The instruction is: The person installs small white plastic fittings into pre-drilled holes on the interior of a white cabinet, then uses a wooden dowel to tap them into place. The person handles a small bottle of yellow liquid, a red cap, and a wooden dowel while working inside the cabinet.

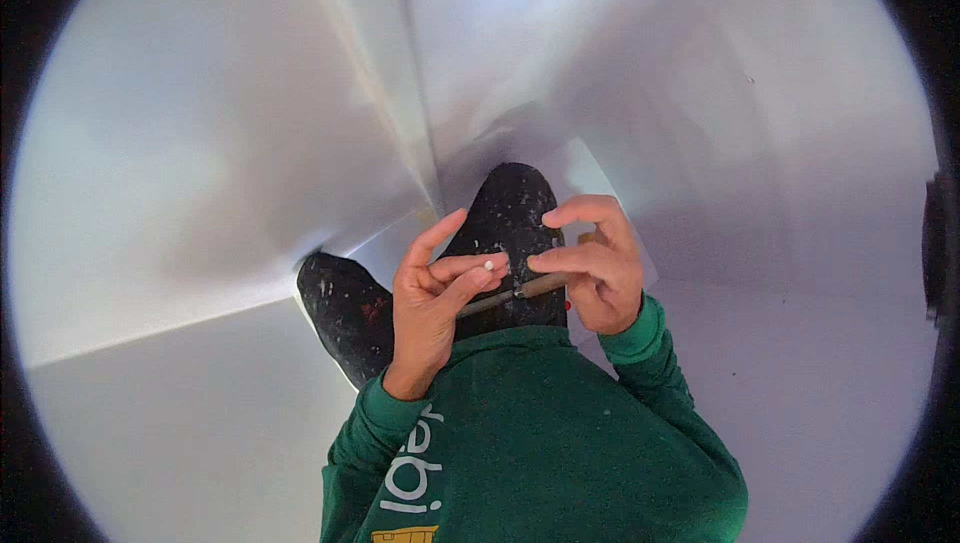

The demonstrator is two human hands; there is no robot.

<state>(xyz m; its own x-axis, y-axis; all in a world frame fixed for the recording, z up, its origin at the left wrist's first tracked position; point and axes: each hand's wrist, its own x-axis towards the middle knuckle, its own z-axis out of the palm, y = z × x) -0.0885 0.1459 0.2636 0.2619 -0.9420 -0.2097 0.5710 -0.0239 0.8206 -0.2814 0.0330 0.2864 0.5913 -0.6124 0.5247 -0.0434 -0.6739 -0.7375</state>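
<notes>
In front of my lap, my left hand (432, 295) pinches a small white piece (489, 266) between thumb and fingertips. My right hand (598, 265) faces it, thumb and forefinger apart at the tips. A thin stick-like tool (541, 286), brown at one end and greyer toward the left, slants across between the hands. Its brown end runs into my right hand, where the lower fingers seem curled round it; its exact kind is unclear. Behind the right fingers shows a bit of tan material (588, 239), mostly hidden.
My knees in black, white-speckled trousers (513, 205) lie beyond and left of the hands. Pale walls (220, 133) meet in a corner ahead. A light floor (200, 423) spreads below. A small red spot (567, 306) shows beside the right hand. Something dark (937, 248) stands at the far right rim.
</notes>
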